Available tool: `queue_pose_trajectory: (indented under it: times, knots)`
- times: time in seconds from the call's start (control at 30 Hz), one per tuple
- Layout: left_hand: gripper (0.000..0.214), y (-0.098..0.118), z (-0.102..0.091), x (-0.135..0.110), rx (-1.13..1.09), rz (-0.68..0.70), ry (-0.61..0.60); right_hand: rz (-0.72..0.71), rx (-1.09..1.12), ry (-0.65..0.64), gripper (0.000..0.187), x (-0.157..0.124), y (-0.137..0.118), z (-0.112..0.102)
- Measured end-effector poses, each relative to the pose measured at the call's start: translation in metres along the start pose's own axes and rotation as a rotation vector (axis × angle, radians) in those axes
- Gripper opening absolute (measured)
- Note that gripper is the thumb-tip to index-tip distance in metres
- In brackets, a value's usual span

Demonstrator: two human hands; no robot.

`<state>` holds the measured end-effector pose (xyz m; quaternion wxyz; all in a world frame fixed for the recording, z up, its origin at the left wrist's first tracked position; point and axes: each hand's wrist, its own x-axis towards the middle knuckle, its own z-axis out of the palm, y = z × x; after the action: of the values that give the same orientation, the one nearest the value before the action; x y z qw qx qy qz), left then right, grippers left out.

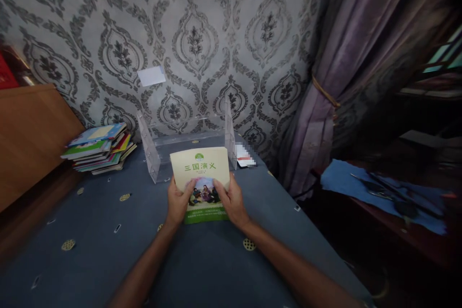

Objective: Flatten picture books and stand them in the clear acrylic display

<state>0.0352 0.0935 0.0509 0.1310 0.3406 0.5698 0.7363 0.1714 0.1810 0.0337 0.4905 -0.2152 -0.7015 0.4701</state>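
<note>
A cream and green paperback book (200, 190), with a picture of people and Chinese characters on its cover, is held upright and facing me. My left hand (178, 200) grips its left edge, thumb across the front. On the opposite edge my right hand (233, 197) does the same. The fingers behind the book are hidden. Just beyond it stands a clear plastic rack (148, 151) with two side panels, partly covered by the book.
A stack of books (99, 149) lies at the left beside a wooden panel (32, 134). A small pixelated item (245, 155) sits right of the rack. The blue patterned cloth (104, 255) covers the surface. Right of it are a purple curtain (310, 115) and a blue cloth (339, 180).
</note>
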Motion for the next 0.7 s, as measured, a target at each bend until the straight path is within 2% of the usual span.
queue_pose_trajectory:
  times: [0.17,0.3,0.5,0.7]
  knots:
    - [0.047,-0.007,-0.004,-0.004,0.045,0.018,-0.011,-0.037,0.089,-0.028,0.042,0.001,0.001,-0.001]
    - [0.049,-0.013,-0.007,-0.007,0.101,0.040,-0.012,-0.007,0.202,-0.083,0.050,0.004,-0.002,-0.002]
    - [0.044,-0.015,-0.003,-0.011,0.217,0.027,0.049,-0.004,0.194,-0.112,0.050,-0.005,-0.011,0.003]
    - [0.076,-0.009,0.001,-0.013,0.354,0.146,0.027,0.023,0.364,-0.154,0.066,-0.017,-0.015,0.017]
